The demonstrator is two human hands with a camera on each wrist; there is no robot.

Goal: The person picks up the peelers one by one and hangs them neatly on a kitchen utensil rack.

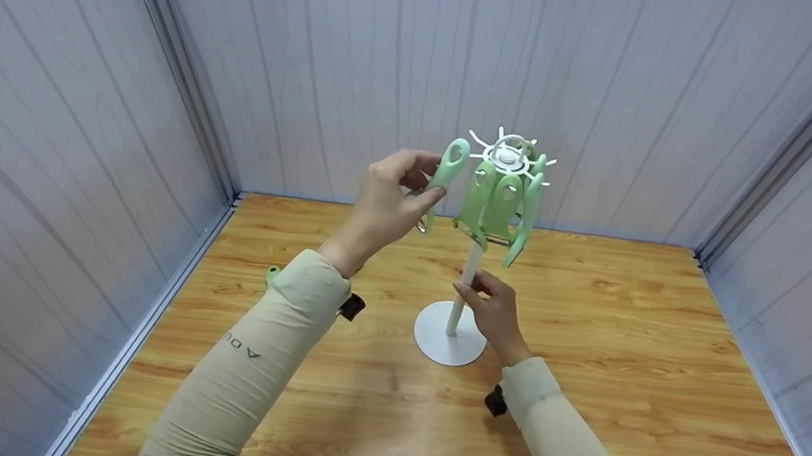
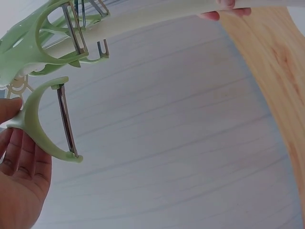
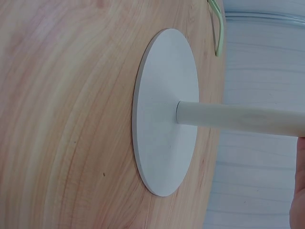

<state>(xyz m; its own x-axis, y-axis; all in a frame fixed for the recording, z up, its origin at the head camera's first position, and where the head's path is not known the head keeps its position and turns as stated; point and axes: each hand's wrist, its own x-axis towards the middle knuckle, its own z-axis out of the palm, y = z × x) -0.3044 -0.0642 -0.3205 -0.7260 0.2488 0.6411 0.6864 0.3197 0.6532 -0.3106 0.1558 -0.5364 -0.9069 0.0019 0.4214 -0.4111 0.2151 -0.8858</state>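
Note:
My left hand (image 1: 388,200) pinches a light green Y-shaped peeler (image 1: 449,164) by its handle, with the looped end up. In the left wrist view its metal blade (image 2: 67,120) points away from the fingers. The peeler is just left of a white stand's hooked top (image 1: 508,156), apart from it. Several green peelers (image 1: 501,211) hang from the hooks there by their handle holes. Lower down, my right hand (image 1: 496,313) grips the stand's white pole (image 1: 472,258). The round white base (image 1: 447,353) rests flat on the wooden surface.
A green piece (image 1: 272,273) lies on the wooden table (image 1: 584,394) at left, mostly hidden by my left sleeve. Bare hooks (image 1: 478,137) stick out on the stand's left side. Pale panel walls (image 1: 362,67) close in the back and both sides.

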